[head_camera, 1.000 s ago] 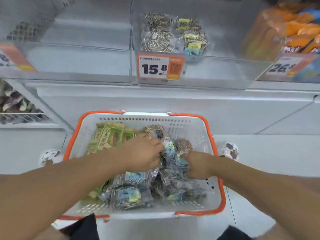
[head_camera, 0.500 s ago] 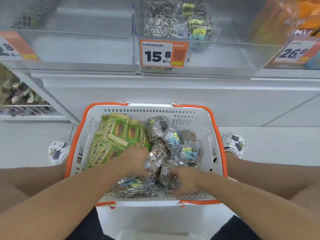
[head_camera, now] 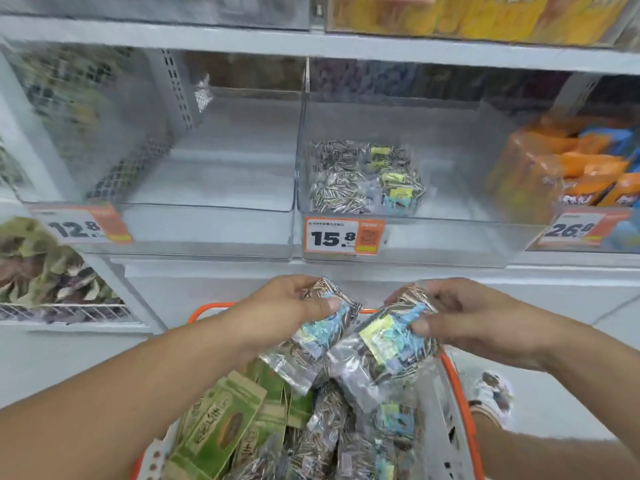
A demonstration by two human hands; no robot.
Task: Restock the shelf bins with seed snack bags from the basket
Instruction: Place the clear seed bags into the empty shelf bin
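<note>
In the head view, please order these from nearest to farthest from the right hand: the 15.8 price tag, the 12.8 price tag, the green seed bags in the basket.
From the right hand:
1. 15.8 price tag, above-left.
2. Green seed bags, lower left, in the basket.
3. 12.8 price tag, far left.

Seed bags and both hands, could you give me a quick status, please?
Left hand grips one clear seed bag; right hand grips another. Both raised above basket, below 15.8 bin. Nothing in the way.

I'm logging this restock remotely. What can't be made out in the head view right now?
- Basket: near end cut off by the bottom edge; far rim hidden behind both hands.
- Small print on the 15.8 price tag: too small.
- Bin contents at far left: motion-blurred.
- Top-shelf yellow packs: cut off by the top edge.
</note>
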